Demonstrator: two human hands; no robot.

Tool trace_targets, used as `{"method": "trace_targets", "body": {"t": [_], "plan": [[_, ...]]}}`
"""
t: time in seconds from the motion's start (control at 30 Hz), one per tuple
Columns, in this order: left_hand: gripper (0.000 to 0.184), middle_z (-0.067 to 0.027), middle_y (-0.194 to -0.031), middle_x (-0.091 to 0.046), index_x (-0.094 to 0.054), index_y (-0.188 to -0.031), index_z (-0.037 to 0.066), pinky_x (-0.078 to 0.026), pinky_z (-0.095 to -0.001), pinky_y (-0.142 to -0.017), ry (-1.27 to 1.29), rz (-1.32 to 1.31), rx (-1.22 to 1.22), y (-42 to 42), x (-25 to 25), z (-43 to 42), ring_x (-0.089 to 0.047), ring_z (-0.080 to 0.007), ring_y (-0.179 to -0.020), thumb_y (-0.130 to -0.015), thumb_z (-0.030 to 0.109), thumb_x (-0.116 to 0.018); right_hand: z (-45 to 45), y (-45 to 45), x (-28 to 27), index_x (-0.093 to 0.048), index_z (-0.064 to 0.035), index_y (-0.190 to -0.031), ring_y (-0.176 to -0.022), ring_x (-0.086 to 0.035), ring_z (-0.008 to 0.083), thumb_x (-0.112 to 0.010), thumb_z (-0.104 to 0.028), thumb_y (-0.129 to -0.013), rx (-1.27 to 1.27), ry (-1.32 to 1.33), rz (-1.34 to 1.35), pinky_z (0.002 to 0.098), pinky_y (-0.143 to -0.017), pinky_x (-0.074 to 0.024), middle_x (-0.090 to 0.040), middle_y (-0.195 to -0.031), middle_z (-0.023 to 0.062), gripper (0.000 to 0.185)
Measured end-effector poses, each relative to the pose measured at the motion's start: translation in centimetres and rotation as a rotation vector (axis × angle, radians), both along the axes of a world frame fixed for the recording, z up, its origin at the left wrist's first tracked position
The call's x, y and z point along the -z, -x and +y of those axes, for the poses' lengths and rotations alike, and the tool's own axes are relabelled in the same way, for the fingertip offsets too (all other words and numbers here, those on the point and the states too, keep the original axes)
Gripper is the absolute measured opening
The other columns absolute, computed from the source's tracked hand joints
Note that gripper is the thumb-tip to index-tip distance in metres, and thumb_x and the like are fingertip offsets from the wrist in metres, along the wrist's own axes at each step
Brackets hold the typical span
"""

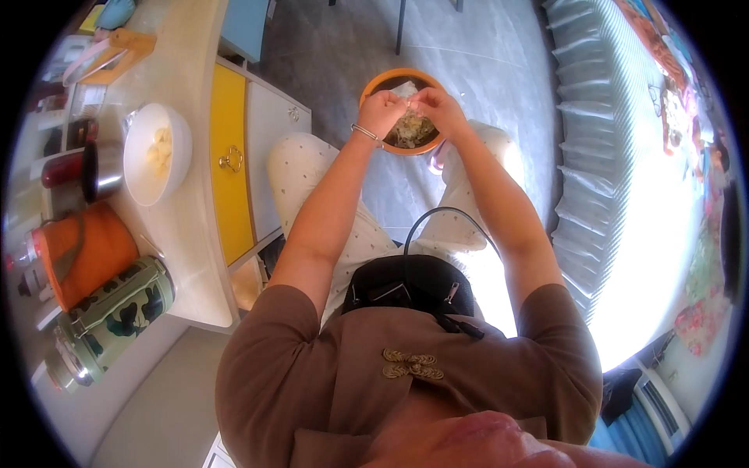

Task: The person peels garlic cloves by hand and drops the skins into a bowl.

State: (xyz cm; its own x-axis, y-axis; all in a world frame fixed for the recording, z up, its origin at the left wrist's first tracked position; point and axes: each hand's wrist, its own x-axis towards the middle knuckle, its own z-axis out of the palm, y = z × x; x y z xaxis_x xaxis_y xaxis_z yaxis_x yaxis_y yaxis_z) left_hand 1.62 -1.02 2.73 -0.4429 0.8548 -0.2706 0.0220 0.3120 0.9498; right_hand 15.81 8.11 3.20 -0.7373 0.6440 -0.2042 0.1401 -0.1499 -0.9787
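Both hands are over an orange-rimmed round bin [369, 87] on the floor between the knees. My left hand [382, 114] and my right hand [438, 109] nearly meet at the fingertips, closed in a pinch around something small and pale that I cannot make out. Beneath them in the bin lie pale, papery scraps [411, 130] and a piece of whitish material. A white bowl [181, 148] with pale yellow pieces [160, 154] stands on the desk at the left.
On the desk [183, 257] are a camouflage-patterned container [129, 310], an orange bag [87, 249], a dark cylindrical cup [103, 170] and a wooden stand [129, 54]. Yellow [230, 160] and white drawer fronts face my legs. A bed with a pleated skirt [589, 156] is at the right.
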Motion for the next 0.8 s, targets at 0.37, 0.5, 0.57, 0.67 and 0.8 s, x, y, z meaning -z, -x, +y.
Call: {"method": "trace_targets", "body": {"t": [0.37,0.5,0.57,0.67,0.8], "plan": [[0.015,0.0003,-0.069,-0.059,-0.060,-0.083,0.001,-0.041,-0.0212,-0.050,-0.048,-0.032,0.029,0.6,1.4,0.2,-0.050,-0.0055,-0.055,-0.082,0.015,-0.066,0.0,0.1,0.0,-0.063,-0.0009,-0.094,-0.075,-0.054,0.0080,-0.063,-0.012,-0.087,0.016,0.091,0.019,0.0234,-0.072,-0.0451,-0.060,-0.082,0.0001,0.013],[0.013,-0.0002,-0.070,-0.060,-0.061,-0.082,0.003,-0.044,-0.0237,-0.055,-0.161,0.173,0.116,0.8,0.9,-0.1,-0.053,-0.0077,-0.060,-0.082,0.015,-0.066,0.2,0.0,0.1,-0.063,-0.0004,-0.094,-0.074,-0.054,0.0081,-0.063,-0.012,-0.087,-0.016,0.045,-0.014,0.0235,-0.072,-0.0454,-0.061,-0.082,0.0006,0.013],[0.013,-0.0010,-0.070,-0.061,-0.061,-0.082,0.003,-0.045,-0.0245,-0.058,-0.129,0.235,0.131,0.7,0.2,-0.3,-0.055,-0.0085,-0.062,-0.081,0.015,-0.066,0.2,-0.1,0.2,-0.064,0.0000,-0.094,-0.075,-0.055,0.0086,-0.063,-0.011,-0.087,-0.061,-0.028,-0.055,0.0238,-0.072,-0.0459,-0.062,-0.082,0.0013,0.013],[0.012,-0.0029,-0.071,-0.062,-0.061,-0.082,0.004,-0.047,-0.0257,-0.062,-0.106,0.310,0.160,0.3,-1.5,-0.8,-0.056,-0.0098,-0.065,-0.080,0.015,-0.067,0.3,-0.2,0.4,-0.064,0.0004,-0.096,-0.075,-0.056,0.0093,-0.062,-0.011,-0.088,-0.086,-0.021,-0.058,0.0242,-0.073,-0.0463,-0.063,-0.084,0.0018,0.015],[0.013,-0.0030,-0.073,-0.063,-0.061,-0.083,0.004,-0.047,-0.0256,-0.063,-0.172,0.304,0.150,0.6,-0.1,-0.4,-0.057,-0.0094,-0.066,-0.080,0.015,-0.067,0.3,-0.2,-0.3,-0.065,0.0001,-0.099,-0.076,-0.056,0.0096,-0.061,-0.013,-0.089,-0.079,-0.012,-0.095,0.0246,-0.074,-0.0464,-0.063,-0.085,0.0018,0.017]]}}
